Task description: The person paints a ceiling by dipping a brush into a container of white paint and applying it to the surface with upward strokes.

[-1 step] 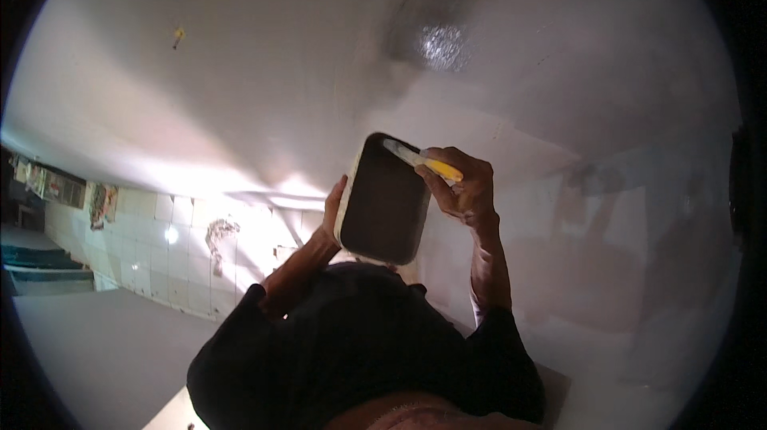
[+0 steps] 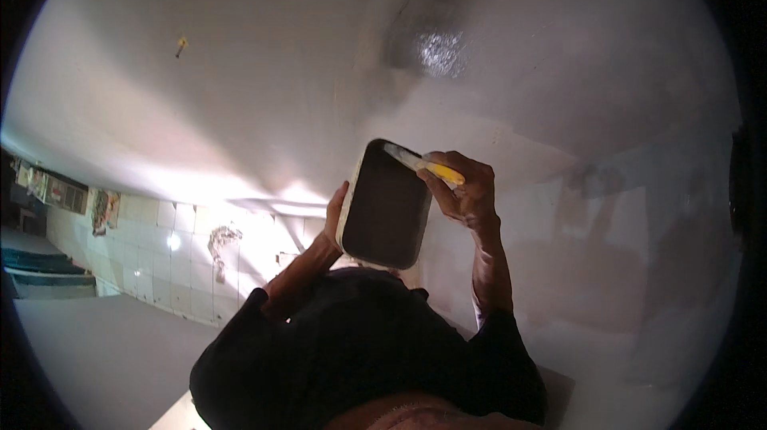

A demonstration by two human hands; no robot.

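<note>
Against the pale wall (image 2: 240, 70) in front of me, my right hand (image 2: 467, 190) is closed around a yellow-handled putty knife (image 2: 423, 163), its blade resting on the top rim of a dark rectangular tray (image 2: 387, 205). My left hand (image 2: 335, 208) grips the tray's left edge, fingers wrapped behind it. Above, a glossy wet patch (image 2: 435, 46) marks the wall; tiled wall (image 2: 144, 246) shows lower left.

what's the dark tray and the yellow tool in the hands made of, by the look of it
Tray: probably plastic, with rounded corners, a pale rim and a dark matt underside. Tool: the yellow handle looks like smooth plastic; its pale blade, resting on the tray's top edge, could be metal or plastic, too blurred to tell.
</note>
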